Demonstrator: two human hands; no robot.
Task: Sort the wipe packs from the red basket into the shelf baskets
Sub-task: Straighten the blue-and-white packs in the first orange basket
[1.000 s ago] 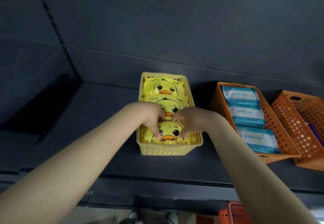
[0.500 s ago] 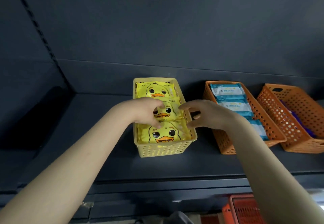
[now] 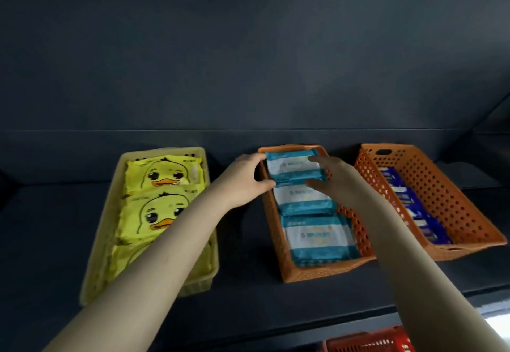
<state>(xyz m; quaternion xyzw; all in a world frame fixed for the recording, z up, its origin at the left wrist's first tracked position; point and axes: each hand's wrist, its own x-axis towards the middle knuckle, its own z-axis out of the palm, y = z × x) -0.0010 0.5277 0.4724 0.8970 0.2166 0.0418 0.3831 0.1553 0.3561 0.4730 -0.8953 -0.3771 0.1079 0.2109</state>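
Wipe packs of three kinds lie sorted on the dark shelf [image 3: 248, 291]. Duck packs [image 3: 162, 175] fill the yellow basket [image 3: 110, 227] on the left. Teal packs sit in a row in the middle orange basket [image 3: 311, 270]. Blue packs [image 3: 408, 205] lie along the left side of the right orange basket [image 3: 455, 213].

Both hands are on the back teal pack [image 3: 292, 167], which lies at the far end of the middle basket, partly overlapping the next pack [image 3: 303, 200]. The left hand [image 3: 244, 178] curls around the pack's left edge, thumb below and fingers above. The right hand [image 3: 335, 178] takes the right edge with spread fingers. I cannot tell whether the pack is pinched firmly or only touched, nor whether it is lifted off the pack beneath it.

My reading is that this is a placing or tidying step: the back teal pack is being seated in its row. The front teal pack [image 3: 317, 238] looks settled.

Next, the pack should be pressed flat and squared against the back wall so the row sits evenly, then both hands let go. After that comes a reach down to the red basket [image 3: 369, 342], whose rim shows at the bottom edge below the shelf. Its contents are out of sight, so how many packs remain is unknown.
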